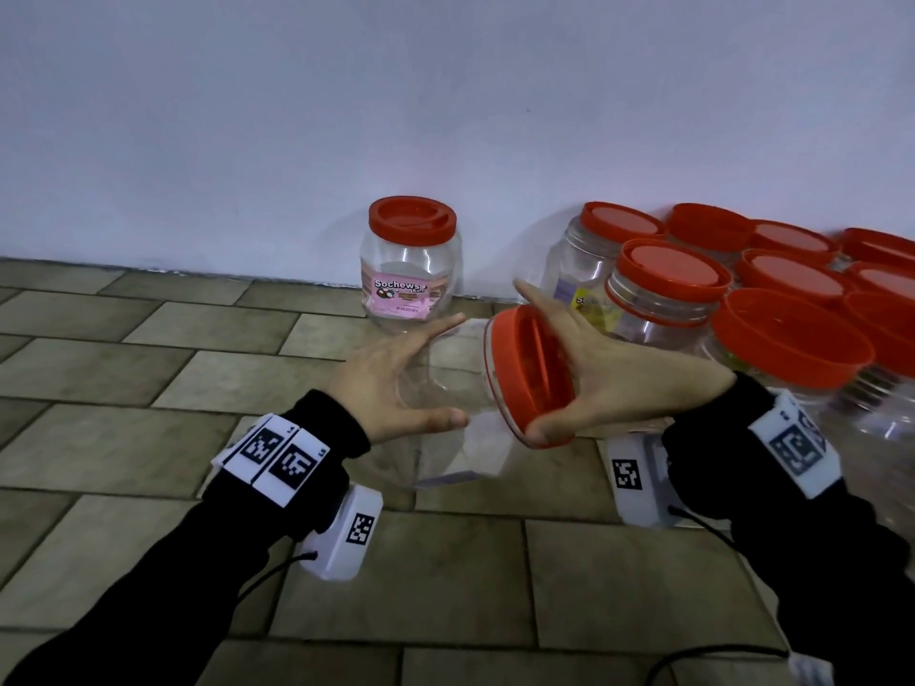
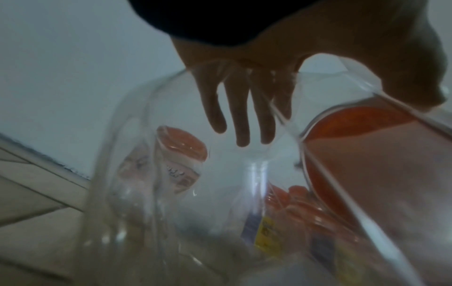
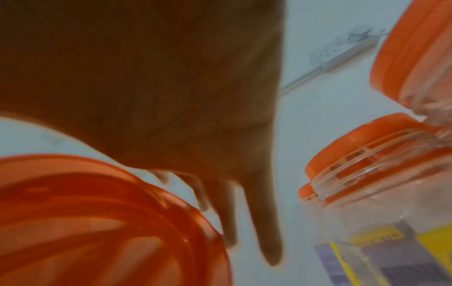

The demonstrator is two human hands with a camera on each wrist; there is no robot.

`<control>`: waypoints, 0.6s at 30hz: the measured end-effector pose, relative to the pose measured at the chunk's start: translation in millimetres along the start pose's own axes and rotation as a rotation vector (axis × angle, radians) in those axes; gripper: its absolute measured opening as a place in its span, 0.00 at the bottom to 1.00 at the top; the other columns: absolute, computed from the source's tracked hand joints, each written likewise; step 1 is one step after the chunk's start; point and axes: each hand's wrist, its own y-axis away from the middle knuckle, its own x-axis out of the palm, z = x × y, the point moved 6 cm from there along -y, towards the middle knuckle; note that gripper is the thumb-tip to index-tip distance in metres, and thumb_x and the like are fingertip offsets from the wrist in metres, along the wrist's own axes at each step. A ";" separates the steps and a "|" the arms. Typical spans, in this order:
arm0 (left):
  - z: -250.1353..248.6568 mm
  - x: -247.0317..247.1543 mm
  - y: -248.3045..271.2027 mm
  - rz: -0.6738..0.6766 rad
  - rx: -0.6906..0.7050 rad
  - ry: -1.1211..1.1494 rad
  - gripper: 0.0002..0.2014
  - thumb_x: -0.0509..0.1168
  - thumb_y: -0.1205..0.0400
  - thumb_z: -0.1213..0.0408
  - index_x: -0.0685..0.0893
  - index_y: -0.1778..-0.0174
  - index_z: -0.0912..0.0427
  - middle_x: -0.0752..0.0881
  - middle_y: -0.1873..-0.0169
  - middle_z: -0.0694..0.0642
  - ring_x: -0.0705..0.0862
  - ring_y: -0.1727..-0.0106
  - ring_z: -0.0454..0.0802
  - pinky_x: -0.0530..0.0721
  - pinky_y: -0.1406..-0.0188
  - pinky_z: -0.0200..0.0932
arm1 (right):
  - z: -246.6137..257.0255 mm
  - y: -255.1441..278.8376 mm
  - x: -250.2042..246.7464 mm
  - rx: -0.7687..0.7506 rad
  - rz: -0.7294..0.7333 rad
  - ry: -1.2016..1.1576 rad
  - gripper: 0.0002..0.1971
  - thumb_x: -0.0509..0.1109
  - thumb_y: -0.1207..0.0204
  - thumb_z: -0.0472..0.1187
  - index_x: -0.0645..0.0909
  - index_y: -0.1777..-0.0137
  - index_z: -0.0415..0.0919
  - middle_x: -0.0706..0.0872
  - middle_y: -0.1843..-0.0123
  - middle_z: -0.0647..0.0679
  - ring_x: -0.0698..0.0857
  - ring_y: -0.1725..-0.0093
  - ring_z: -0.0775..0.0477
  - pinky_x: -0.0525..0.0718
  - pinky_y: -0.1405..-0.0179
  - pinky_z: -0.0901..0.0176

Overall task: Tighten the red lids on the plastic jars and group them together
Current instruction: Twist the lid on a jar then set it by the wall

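**Spread fingers on a tipped jar and its red lid**

Fingers [image 1: 435, 329] of the left hand [image 1: 391, 383] are spread wide and nearly straight around the clear body of a plastic jar [image 1: 445, 383], thumb low and the rest reaching over the top; the left wrist view shows them as dark shapes seen through the plastic. The jar is lifted above the tiled floor [image 1: 148, 339] and tipped on its side, mouth toward the person's right. The right hand [image 1: 619, 378] spans the red lid [image 1: 532, 373] on that mouth, thumb at the lid's lower rim and one finger pointing up past the upper rim. Its other fingers are hidden behind the lid in the head view, and the blurred right wrist view shows only that they are fairly straight.

Left of the held jar, against the white wall [image 1: 445, 91], stands a lone jar with a pink label [image 1: 408, 274]. Right of the held jar is a tight cluster of red-lidded jars [image 1: 733, 299], partly cut off by the frame edge, so their number cannot be told. Labels in the cluster are too blurred to read. A white power strip [image 3: 342, 52] shows on the wall in the right wrist view.
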 end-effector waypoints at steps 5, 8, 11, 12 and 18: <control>-0.4 -0.5 1.6 0.003 0.016 -0.037 0.45 0.63 0.45 0.26 0.57 0.31 0.30 0.70 0.29 0.42 0.68 0.29 0.41 0.67 0.28 0.50 | 4.0 -0.2 -0.8 0.024 -0.048 0.026 0.55 0.66 0.46 0.73 0.41 0.21 0.62 0.60 0.22 0.52 0.68 0.27 0.48 0.75 0.34 0.52; -6.6 2.3 1.9 0.027 0.044 -0.104 0.48 0.61 0.45 0.25 0.57 0.28 0.34 0.69 0.30 0.39 0.66 0.31 0.37 0.65 0.29 0.46 | -8.6 0.5 6.6 0.247 0.039 -0.095 0.56 0.51 0.46 0.78 0.38 0.19 0.56 0.68 0.31 0.50 0.83 0.40 0.42 0.88 0.50 0.49; -4.3 -0.1 1.6 0.011 0.021 -0.073 0.44 0.63 0.44 0.29 0.58 0.30 0.32 0.72 0.29 0.45 0.69 0.29 0.43 0.68 0.28 0.50 | -6.7 3.4 4.9 0.117 0.058 -0.033 0.62 0.67 0.46 0.75 0.29 0.22 0.60 0.49 0.17 0.53 0.61 0.20 0.46 0.69 0.26 0.45; -2.6 -1.5 1.6 0.000 0.010 -0.057 0.43 0.64 0.44 0.29 0.58 0.31 0.30 0.72 0.29 0.46 0.70 0.29 0.44 0.68 0.28 0.51 | -2.6 4.6 4.1 0.037 0.042 -0.031 0.63 0.74 0.45 0.69 0.29 0.22 0.61 0.46 0.18 0.55 0.56 0.20 0.50 0.65 0.23 0.48; 3.5 -2.0 1.4 -0.027 -0.002 -0.041 0.45 0.57 0.47 0.19 0.58 0.32 0.28 0.72 0.28 0.46 0.71 0.29 0.46 0.69 0.30 0.50 | -11.4 -5.7 14.0 0.197 -0.085 -0.157 0.46 0.47 0.34 0.74 0.42 0.19 0.54 0.69 0.26 0.47 0.80 0.34 0.41 0.85 0.45 0.51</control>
